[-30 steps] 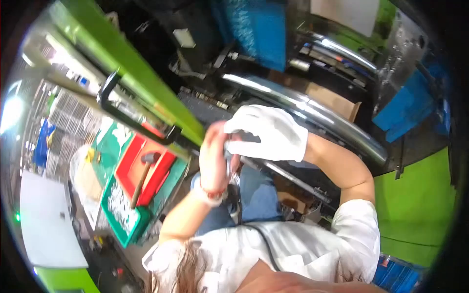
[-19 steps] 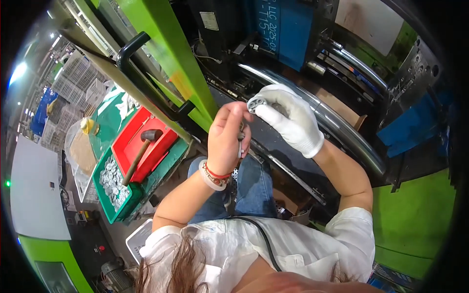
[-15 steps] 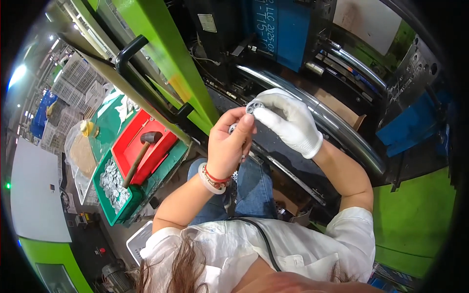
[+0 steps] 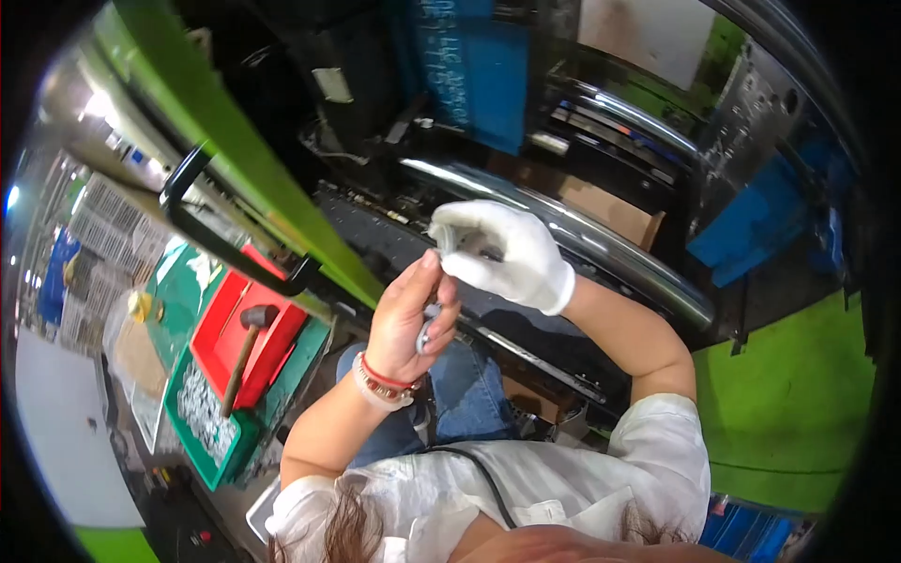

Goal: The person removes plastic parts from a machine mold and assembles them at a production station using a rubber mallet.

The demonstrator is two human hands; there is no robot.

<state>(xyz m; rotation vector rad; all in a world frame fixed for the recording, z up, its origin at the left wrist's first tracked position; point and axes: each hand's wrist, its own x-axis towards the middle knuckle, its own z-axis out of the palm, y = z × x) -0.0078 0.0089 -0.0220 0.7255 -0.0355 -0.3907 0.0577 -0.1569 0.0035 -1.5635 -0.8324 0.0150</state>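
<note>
My left hand, bare with bracelets at the wrist, is closed with a small grey round part tucked against its curled fingers. Its thumb and fingertip reach up to the other hand. In a white glove, my right hand pinches a second small grey part between thumb and forefinger; motion smears its outline. Both hands meet in front of the machine's opening, just above my knees.
At left, a green bin of small grey parts stands beside a red tray with a hammer across it. A green door frame with a black handle is close by. Beyond my hands runs a thick steel bar.
My view has shifted, so the surroundings sit differently. The grey part in my right hand has turned from face-on to nearly edge-on, and my left fingertips are just below it.
</note>
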